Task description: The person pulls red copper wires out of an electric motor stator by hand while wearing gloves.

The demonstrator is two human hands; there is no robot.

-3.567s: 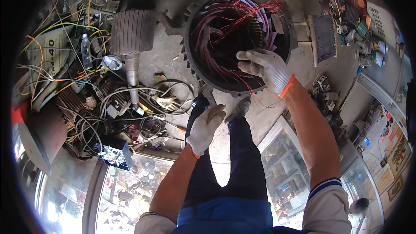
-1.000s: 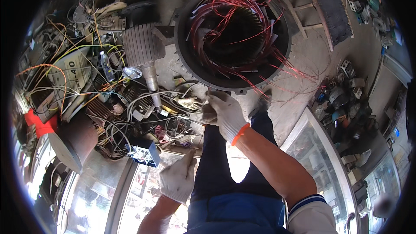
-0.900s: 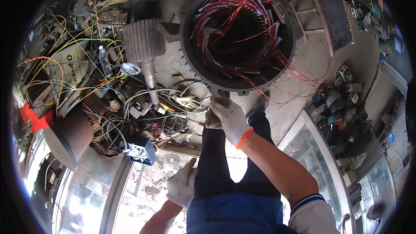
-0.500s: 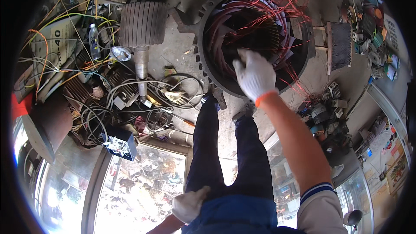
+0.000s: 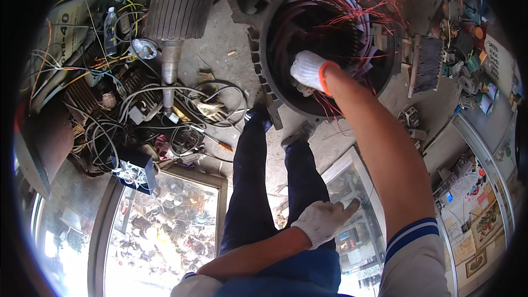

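A big round motor stator (image 5: 268,58) stands on the floor before me, with red winding wires (image 5: 352,19) and white paper pieces (image 5: 364,27) around its bore. My right hand (image 5: 311,71), in a white glove with an orange cuff, reaches into the near side of the ring. Its fingers bend down and are hidden, so what they touch does not show. Across my lap my left hand (image 5: 324,223), gloved too, hangs above my thigh with a finger stretched to the right. Nothing shows in it.
A ribbed rotor (image 5: 179,11) with a steel shaft (image 5: 170,69) lies left of the stator. Coiled cables (image 5: 165,96), a glove (image 5: 210,111) and a plastic bottle (image 5: 110,33) clutter the left. A dark block (image 5: 427,65) stands at the right. Glass cases (image 5: 165,214) flank my legs.
My left hand has swung from the left of my lap to the right. The right hand has shifted slightly left within the stator, its fingers turning downward. The whole view has shifted a little.
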